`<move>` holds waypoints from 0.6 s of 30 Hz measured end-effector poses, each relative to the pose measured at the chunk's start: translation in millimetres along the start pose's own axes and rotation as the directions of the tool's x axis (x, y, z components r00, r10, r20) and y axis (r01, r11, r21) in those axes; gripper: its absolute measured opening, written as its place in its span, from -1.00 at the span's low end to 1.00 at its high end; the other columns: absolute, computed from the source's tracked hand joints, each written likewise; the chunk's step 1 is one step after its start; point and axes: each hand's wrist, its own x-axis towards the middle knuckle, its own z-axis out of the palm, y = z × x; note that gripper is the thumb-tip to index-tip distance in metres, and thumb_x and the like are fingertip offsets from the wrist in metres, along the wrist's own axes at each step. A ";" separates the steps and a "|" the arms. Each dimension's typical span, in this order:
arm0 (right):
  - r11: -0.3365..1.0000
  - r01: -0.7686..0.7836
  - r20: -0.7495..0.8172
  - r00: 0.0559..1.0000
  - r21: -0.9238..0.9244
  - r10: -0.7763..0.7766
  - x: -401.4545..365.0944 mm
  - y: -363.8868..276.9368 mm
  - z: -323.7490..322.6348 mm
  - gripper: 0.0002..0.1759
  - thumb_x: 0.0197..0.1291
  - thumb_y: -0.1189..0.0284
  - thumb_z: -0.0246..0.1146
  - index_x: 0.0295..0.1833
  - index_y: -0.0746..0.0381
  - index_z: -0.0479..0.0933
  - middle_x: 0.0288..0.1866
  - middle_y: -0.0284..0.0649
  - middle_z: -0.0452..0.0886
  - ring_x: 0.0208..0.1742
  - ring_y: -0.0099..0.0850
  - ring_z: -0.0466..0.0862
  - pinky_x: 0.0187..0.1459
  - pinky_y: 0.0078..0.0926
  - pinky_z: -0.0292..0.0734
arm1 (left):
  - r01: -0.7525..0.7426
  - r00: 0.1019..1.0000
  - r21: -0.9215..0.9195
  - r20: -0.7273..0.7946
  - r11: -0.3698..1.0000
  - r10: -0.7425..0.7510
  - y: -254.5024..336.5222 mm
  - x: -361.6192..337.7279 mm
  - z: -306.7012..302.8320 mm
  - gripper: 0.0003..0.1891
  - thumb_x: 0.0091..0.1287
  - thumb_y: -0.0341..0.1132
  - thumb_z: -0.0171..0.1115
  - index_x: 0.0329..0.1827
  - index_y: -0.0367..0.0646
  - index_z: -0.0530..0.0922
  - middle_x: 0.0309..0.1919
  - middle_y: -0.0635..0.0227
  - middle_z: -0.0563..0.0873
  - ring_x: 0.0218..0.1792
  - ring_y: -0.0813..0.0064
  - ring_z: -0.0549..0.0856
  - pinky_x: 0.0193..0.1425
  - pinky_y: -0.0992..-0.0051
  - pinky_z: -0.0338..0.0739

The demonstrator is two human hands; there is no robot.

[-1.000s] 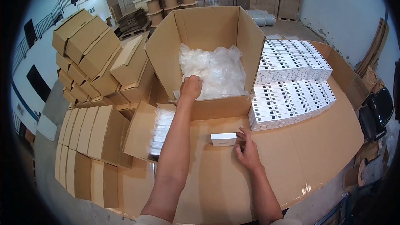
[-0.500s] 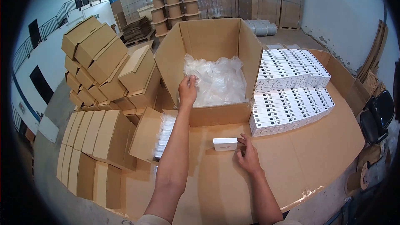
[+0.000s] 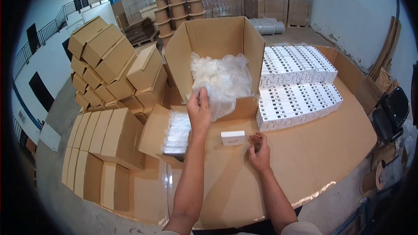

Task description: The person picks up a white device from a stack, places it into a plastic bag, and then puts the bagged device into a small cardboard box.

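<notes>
My left hand (image 3: 199,112) is closed on a clear plastic bag (image 3: 221,104), which hangs over the front edge of the large open carton (image 3: 217,32). More crumpled clear bags (image 3: 220,70) fill that carton. A small white box (image 3: 233,138) with faint red print stands on the cardboard-covered table (image 3: 305,165). Just to its right is my right hand (image 3: 260,153), fingers loosely bent and apart, holding nothing and not touching the box. Left of my left forearm, a smaller open carton (image 3: 151,132) holds a row of plastic-wrapped items (image 3: 177,131).
Stacked white boxes (image 3: 300,104) stand on the right of the table. Closed brown cartons (image 3: 109,135) are lined up at left, with a taller pile (image 3: 109,63) behind. A black chair (image 3: 392,115) is beyond the right edge. Cable spools (image 3: 177,8) stand in the background.
My left hand has drawn a plastic bag out of the large carton, toward me over its front edge. My right hand has come away from the small white box.
</notes>
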 end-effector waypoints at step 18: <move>0.973 -0.161 0.172 0.976 0.163 0.133 -22.4 -9.7 -1.7 -0.83 0.43 0.42 0.38 -0.13 0.27 0.56 -0.35 -0.43 0.57 -0.30 -0.69 0.50 -0.26 -0.65 0.39 | 0.180 0.951 0.262 0.199 0.948 -0.236 -86.8 -177.9 -13.2 -0.68 0.62 -0.19 0.20 -0.05 -0.34 0.69 -0.38 0.16 0.79 -0.35 0.43 0.77 -0.20 0.35 0.64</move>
